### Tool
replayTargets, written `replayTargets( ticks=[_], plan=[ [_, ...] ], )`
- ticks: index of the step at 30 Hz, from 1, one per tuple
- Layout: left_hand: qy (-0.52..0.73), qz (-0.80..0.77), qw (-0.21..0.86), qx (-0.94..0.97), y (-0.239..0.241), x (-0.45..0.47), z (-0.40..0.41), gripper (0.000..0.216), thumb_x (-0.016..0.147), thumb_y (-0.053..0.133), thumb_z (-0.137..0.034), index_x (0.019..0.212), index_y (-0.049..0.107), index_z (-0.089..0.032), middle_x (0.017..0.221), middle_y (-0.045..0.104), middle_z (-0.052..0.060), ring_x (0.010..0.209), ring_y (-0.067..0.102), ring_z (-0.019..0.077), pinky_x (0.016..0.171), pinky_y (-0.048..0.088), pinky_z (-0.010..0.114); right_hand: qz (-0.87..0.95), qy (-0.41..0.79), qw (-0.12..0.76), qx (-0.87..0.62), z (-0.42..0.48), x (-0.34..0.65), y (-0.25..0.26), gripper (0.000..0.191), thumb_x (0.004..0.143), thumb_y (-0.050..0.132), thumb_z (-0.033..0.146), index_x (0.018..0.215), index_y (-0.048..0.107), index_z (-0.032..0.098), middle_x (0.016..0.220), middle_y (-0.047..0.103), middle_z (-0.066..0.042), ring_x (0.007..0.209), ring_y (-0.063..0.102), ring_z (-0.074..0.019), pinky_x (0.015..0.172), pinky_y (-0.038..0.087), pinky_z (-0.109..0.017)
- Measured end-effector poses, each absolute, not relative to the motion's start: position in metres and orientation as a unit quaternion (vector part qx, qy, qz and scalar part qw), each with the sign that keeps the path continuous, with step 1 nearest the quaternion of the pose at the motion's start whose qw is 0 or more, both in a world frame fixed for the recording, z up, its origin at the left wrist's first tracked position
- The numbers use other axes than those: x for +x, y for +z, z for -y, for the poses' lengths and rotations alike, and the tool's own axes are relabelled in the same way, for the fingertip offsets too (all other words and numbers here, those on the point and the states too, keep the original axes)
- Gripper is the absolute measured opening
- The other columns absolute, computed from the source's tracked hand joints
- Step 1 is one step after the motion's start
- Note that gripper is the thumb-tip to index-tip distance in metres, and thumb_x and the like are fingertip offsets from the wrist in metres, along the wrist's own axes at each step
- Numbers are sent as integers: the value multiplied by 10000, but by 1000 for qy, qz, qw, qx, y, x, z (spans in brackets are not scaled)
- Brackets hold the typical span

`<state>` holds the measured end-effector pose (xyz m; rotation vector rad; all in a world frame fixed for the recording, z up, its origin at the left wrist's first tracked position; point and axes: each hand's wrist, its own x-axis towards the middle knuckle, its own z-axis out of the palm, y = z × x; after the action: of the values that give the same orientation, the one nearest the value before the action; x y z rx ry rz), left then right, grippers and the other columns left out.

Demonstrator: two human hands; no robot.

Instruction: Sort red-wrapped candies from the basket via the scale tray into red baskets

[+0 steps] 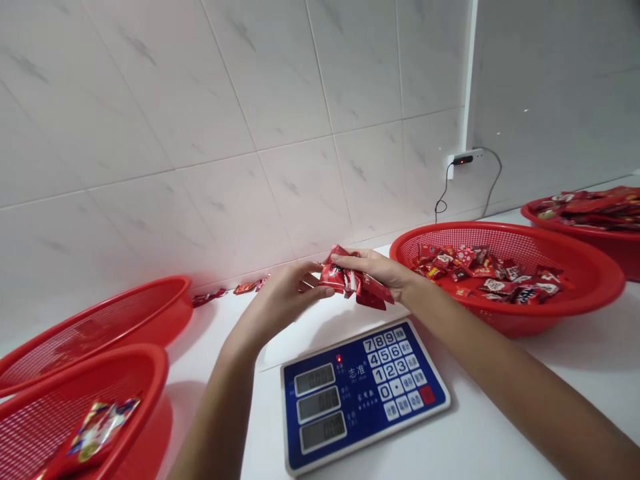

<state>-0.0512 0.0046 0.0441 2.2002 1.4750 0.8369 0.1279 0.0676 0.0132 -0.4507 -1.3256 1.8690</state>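
Above the white pan of a digital scale (357,380) I hold a bunch of small red snack packets (367,290). My right hand (383,270) is closed around them, its thumb lying along the top. With thumb and fingers, my left hand (290,293) pinches the left end of the same bunch. Where the packets overlap, I cannot tell them all apart. Just right of my right hand stands a red basket (580,293) with many small red packets (490,273) inside. The digits on the scale's displays are too dim to read.
Two more red baskets (175,303) stand at the left, the nearer holding a shiny multicoloured packet (103,430). A few packets (245,288) lie along the tiled wall (295,193). Another full basket (537,217) is at far right, near a plugged-in cable (440,197).
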Motion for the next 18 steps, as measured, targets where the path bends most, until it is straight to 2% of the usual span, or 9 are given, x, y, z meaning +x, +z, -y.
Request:
replayTargets(
  ticks=[3, 5, 8, 10, 14, 18],
  plan=[
    [309, -503, 118, 798, 48, -47, 3, 447, 810, 693, -386, 1225, 575, -268, 1080, 709, 61, 925, 687, 218, 716, 552, 324, 514, 738, 395, -185, -63, 129, 20, 285, 685, 836, 316, 847, 688, 135, 721, 667, -31, 615, 602, -114, 561, 503, -229],
    [296, -494, 35, 817, 50, -41, 8, 453, 796, 719, -362, 1218, 584, -272, 1119, 689, 64, 976, 669, 237, 782, 545, 362, 521, 738, 383, -193, -60, 131, 25, 285, 685, 832, 330, 823, 678, 134, 688, 651, -28, 584, 586, -114, 547, 499, -235],
    [288, -506, -74, 810, 53, -33, 13, 298, 840, 668, -324, 1127, 647, -250, 1023, 702, 59, 886, 676, 238, 751, 525, 360, 546, 722, 376, -200, -56, 133, 30, 268, 695, 820, 326, 803, 668, 134, 667, 635, -27, 559, 565, -114, 529, 489, -241],
    [282, -516, -84, 804, 55, -32, 14, 252, 875, 614, -347, 1096, 675, -242, 992, 708, 57, 823, 679, 226, 717, 507, 337, 556, 713, 383, -190, -56, 135, 31, 261, 698, 819, 311, 821, 668, 137, 703, 639, -27, 575, 563, -111, 553, 497, -244],
    [260, -548, -65, 792, 59, -40, 11, 291, 911, 512, -409, 1044, 710, -241, 972, 723, 46, 755, 661, 204, 676, 459, 309, 564, 713, 373, -182, -61, 136, 27, 325, 709, 817, 379, 891, 689, 143, 757, 636, -31, 597, 559, -110, 550, 492, -243],
    [250, -591, -112, 759, 58, -48, 3, 367, 917, 414, -415, 846, 705, -202, 843, 726, 62, 721, 631, 221, 636, 394, 309, 615, 685, 357, -155, -66, 141, 26, 391, 767, 771, 419, 1049, 713, 155, 902, 690, -78, 804, 617, -137, 584, 474, -200]
  ],
)
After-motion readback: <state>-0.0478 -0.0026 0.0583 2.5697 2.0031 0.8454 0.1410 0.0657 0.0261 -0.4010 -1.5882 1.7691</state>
